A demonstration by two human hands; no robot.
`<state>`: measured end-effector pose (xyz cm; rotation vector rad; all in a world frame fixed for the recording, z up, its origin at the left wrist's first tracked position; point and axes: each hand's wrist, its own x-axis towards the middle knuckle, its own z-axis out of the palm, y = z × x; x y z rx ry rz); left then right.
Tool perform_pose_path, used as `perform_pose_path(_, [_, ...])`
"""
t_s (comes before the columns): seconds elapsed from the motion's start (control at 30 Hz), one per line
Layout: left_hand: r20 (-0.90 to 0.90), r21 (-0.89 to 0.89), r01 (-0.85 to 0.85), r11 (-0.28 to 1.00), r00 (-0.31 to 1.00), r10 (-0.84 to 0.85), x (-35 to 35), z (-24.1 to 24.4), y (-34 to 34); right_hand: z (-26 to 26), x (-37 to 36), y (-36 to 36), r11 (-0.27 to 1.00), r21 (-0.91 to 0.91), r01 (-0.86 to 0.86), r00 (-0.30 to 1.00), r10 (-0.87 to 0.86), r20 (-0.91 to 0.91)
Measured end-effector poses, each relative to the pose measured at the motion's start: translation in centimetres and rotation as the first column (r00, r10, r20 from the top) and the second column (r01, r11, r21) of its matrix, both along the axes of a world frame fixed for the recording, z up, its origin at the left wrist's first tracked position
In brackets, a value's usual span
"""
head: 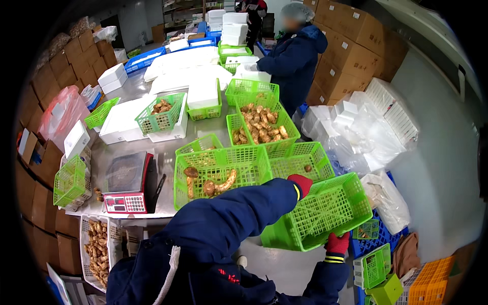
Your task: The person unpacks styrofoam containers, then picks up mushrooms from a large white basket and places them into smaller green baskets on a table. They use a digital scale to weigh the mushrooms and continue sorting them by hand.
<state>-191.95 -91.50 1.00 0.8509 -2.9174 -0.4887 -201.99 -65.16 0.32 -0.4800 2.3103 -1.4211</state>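
Observation:
Both hands wear red gloves and hold an open green plastic basket (pixel 324 213), tilted at the table's right end, with nothing lying in it. My left hand (pixel 301 185) grips its far left corner, the fingers partly hidden. My right hand (pixel 337 244) holds the near rim. Behind my left hand stands another green basket (pixel 301 148) with one small brown piece inside. Left of it, partly behind my left sleeve, a larger green basket (pixel 221 152) holds a few mushrooms (pixel 225 182) with thick pale stems and brown caps.
A red digital scale (pixel 126 183) and a black pen-like tool (pixel 159 187) lie on the steel table (pixel 164 152). Mushrooms fill a green basket (pixel 291 127) farther back and a white crate (pixel 84 244) below. A co-worker (pixel 293 65) stands at right; cartons (pixel 347 45) are stacked behind.

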Motion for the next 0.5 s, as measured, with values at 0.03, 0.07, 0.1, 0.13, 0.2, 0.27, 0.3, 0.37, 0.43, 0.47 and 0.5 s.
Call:
perform_pose_path(0.03, [0.049,-0.038,0.002,0.999,0.999,0.000,-1.1,-0.6,0.2,-1.1,-1.4,0.1,1.000,0.029,-0.005,0.991,0.009,-0.134])
perform_pose_path(0.07, [-0.035,-0.101,0.023,0.995,0.999,-0.027,-2.0,-1.4,0.3,-3.4,-3.1,0.1,0.998,0.058,-0.008,0.964,0.023,-0.263])
perform_pose_path(0.1, [-0.010,-0.036,0.062,0.997,0.998,-0.062,-2.5,0.4,1.3,-4.9,-4.7,0.8,0.994,0.107,0.012,0.922,0.030,-0.386])
perform_pose_path(0.13, [-0.052,0.041,0.081,0.996,0.996,-0.079,-1.9,1.3,1.0,-3.9,-3.9,0.5,0.958,-0.287,-0.020,0.998,0.003,-0.060])
perform_pose_path(0.2, [-0.264,0.192,0.156,0.969,0.959,-0.103,-1.2,3.3,0.8,-5.2,-5.8,2.2,0.870,-0.493,-0.029,0.996,-0.016,-0.086])
perform_pose_path(0.27, [-0.540,0.174,0.243,0.954,0.834,-0.114,0.4,6.3,1.1,-3.5,-6.2,2.7,0.843,-0.538,-0.028,0.993,-0.038,-0.111])
perform_pose_path(0.3, [-0.473,0.170,0.159,0.973,0.879,-0.061,2.9,9.1,1.1,0.9,-4.4,1.9,0.866,-0.500,-0.022,0.994,-0.033,-0.101])
perform_pose_path(0.37, [-0.539,0.240,0.166,0.956,0.842,-0.011,8.1,15.5,1.6,7.0,-2.9,0.7,0.812,-0.526,-0.254,0.899,-0.002,-0.439])
perform_pose_path(0.43, [-0.529,0.346,0.085,0.934,0.840,0.120,14.8,18.2,0.8,11.8,0.1,-2.1,0.677,-0.611,-0.410,0.884,0.129,-0.450])
perform_pose_path(0.47, [-0.550,0.289,0.026,0.957,0.823,0.144,17.9,18.1,0.5,13.5,1.7,-3.6,0.669,-0.589,-0.453,0.862,0.159,-0.481])
perform_pose_path(0.5, [-0.580,0.298,-0.017,0.954,0.791,0.195,21.4,17.9,0.9,15.6,4.3,-5.0,0.658,-0.564,-0.499,0.838,0.200,-0.509])
